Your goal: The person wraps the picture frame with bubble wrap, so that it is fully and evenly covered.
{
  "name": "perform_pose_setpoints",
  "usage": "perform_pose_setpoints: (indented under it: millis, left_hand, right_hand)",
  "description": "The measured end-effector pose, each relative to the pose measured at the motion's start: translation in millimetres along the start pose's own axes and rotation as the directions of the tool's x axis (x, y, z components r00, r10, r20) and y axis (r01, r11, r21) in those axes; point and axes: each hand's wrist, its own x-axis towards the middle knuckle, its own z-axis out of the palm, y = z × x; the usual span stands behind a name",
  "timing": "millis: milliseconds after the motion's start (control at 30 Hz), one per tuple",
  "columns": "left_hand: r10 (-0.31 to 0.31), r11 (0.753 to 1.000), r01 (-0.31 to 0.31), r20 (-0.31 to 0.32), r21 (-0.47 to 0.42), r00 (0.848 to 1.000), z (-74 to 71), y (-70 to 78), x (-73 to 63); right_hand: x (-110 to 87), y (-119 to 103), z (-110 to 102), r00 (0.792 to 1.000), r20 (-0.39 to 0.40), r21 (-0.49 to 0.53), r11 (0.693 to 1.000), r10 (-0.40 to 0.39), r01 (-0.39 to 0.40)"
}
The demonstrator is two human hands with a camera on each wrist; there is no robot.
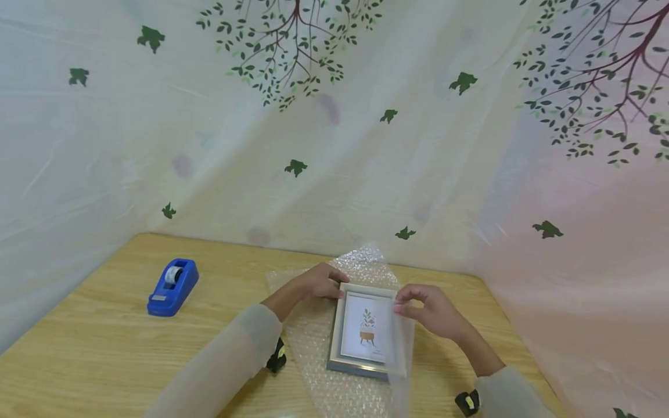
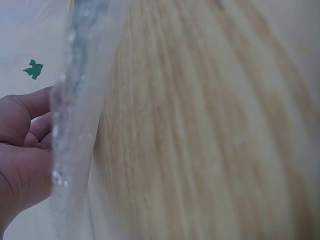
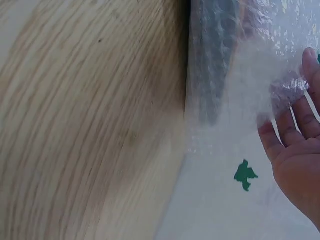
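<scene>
A picture frame (image 1: pixel 334 348) with a pale border lies on a sheet of bubble wrap (image 1: pixel 313 342); its picture shows a potted plant. My left hand (image 1: pixel 319 281) holds the frame at its upper left corner, thumb and fingers at the edge. At the frame's right side, my right hand (image 1: pixel 431 310) pinches the edge of a bubble wrap flap, which is drawn over the right part of the frame. The right wrist view shows my right hand's fingers (image 3: pixel 295 125) at the see-through bubble wrap (image 3: pixel 250 100). In the left wrist view, bubble wrap (image 2: pixel 75 125) hides my left fingertips.
A blue tape dispenser (image 1: pixel 173 287) with a roll of tape stands on the left of the wooden table (image 1: pixel 104 348). Behind the table hangs a pale curtain (image 1: pixel 235 174) printed with leaves and branches. The bubble wrap reaches toward the table's back edge.
</scene>
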Motion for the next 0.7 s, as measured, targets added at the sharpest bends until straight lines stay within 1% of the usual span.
perform_pose_setpoints:
  millis: [100,267,433,600,700]
  left_hand:
    - [0.001,1.000,-0.001,0.000,0.001,1.000,-0.4,-0.9,-0.2]
    - [-0.007,1.000,0.007,0.000,-0.005,1.000,-0.6,-0.5,0.3]
    - [-0.004,1.000,0.004,-0.005,0.014,1.000,-0.5,-0.1,1.2]
    - [0.011,0.999,-0.011,0.002,0.035,1.000,-1.1,0.2,0.8]
    - [0.005,1.000,-0.005,0.007,0.027,1.000,-0.7,0.7,0.3]
  right_hand:
    - [7.7,-1.1,8.8,1.000,0.021,-0.003,1.000,-0.021,0.021]
    - [18.0,1.8,20.6,0.997,0.083,0.000,1.000,0.006,-0.006]
    - [26.2,0.9,29.8,0.989,0.145,0.032,0.999,-0.004,-0.001]
    - [32.5,-3.8,38.3,0.980,0.188,0.064,0.997,-0.062,0.050]
    - [34.4,-6.0,43.2,0.973,0.211,0.104,0.992,-0.089,0.068]
